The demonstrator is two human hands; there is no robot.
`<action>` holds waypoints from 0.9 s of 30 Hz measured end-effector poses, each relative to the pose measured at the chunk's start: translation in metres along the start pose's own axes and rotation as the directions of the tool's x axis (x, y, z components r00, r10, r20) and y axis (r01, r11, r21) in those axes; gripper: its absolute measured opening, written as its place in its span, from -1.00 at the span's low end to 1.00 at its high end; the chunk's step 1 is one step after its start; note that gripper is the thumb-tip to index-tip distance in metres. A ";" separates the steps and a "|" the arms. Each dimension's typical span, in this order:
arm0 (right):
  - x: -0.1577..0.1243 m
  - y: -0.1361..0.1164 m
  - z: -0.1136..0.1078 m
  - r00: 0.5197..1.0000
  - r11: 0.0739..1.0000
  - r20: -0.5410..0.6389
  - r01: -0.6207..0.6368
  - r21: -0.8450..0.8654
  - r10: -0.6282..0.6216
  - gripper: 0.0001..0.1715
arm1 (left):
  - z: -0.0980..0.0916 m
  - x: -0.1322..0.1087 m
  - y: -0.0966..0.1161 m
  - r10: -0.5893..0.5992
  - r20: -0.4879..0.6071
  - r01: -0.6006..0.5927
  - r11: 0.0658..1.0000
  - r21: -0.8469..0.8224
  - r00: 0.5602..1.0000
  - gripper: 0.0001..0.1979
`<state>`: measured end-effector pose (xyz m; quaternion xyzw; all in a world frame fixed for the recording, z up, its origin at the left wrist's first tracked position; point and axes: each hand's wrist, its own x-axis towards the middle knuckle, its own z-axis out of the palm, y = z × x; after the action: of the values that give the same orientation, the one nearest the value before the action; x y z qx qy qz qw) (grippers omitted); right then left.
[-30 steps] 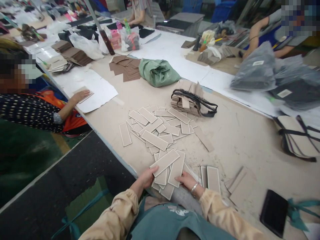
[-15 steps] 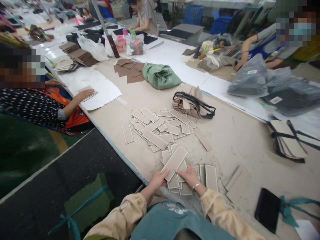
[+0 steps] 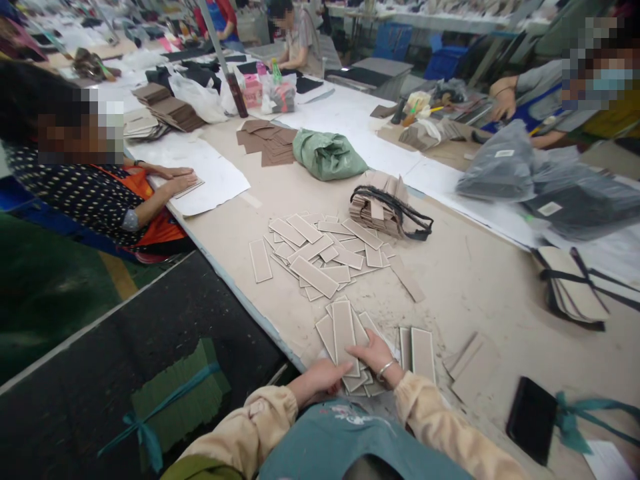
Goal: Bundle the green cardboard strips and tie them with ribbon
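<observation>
Between both hands is a beige rectangular panel (image 3: 343, 327) with a pale border, its long side pointing away from me. My left hand (image 3: 320, 379) is closed on its lower left end, thumb on top. My right hand (image 3: 376, 357) pinches the right edge, thumb lying across the face; its other fingers are partly hidden. Several similar panels lie fanned out under and around the held one. Just beyond is a loose pile of bordered panels (image 3: 313, 250). To the right of my right hand, a bordered panel (image 3: 423, 353) lies beside a narrower one.
A strapped bundle of brown pieces (image 3: 373, 210) and a green bag (image 3: 327, 155) stand farther back. At right are a black phone (image 3: 532, 419), a tied stack (image 3: 575, 283) and grey plastic bags (image 3: 497, 163). A co-worker (image 3: 115, 193) sits at the left table edge.
The held panel has turned from slanting right to nearly straight away from me. My left hand has shifted slightly lower. The left co-worker now has both hands on their panels.
</observation>
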<state>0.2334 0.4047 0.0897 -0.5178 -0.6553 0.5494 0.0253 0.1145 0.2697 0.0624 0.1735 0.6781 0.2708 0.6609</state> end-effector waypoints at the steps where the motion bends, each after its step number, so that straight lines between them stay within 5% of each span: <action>1: -0.004 -0.006 -0.003 0.999 0.997 -0.020 0.026 -0.077 -0.028 -0.39 | -0.003 -0.003 0.002 0.002 0.034 -0.002 1.000 0.009 0.999 -0.53; 5: -0.027 -0.031 -0.016 0.971 0.825 -0.022 0.190 -0.533 -0.238 -0.39 | -0.024 -0.011 0.009 -0.041 0.060 0.052 0.982 -0.183 0.997 -0.61; 11: -0.044 -0.036 -0.005 0.950 0.617 0.173 0.301 -0.727 -0.259 -0.31 | -0.043 -0.014 0.020 -0.041 -0.016 0.030 0.894 -0.446 0.999 -0.48; 16: -0.036 -0.016 0.014 0.959 0.656 0.184 0.283 -0.699 -0.217 -0.09 | -0.035 -0.012 0.024 -0.048 -0.002 0.039 0.851 -0.523 0.999 -0.52; 22: -0.030 0.002 0.016 0.983 0.763 0.113 0.183 -0.620 -0.144 -0.58 | -0.022 -0.008 0.025 -0.029 -0.009 0.020 0.854 -0.520 1.000 -0.51; 27: -0.026 0.024 -0.016 0.992 0.825 -0.036 0.077 -0.560 -0.117 -0.58 | -0.010 -0.006 0.030 -0.052 -0.059 0.014 0.854 -0.520 0.997 -0.59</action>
<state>0.2709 0.3939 0.0926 -0.4874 -0.8111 0.3144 -0.0762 0.1017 0.2889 0.0850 -0.0325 0.6060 0.4381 0.6631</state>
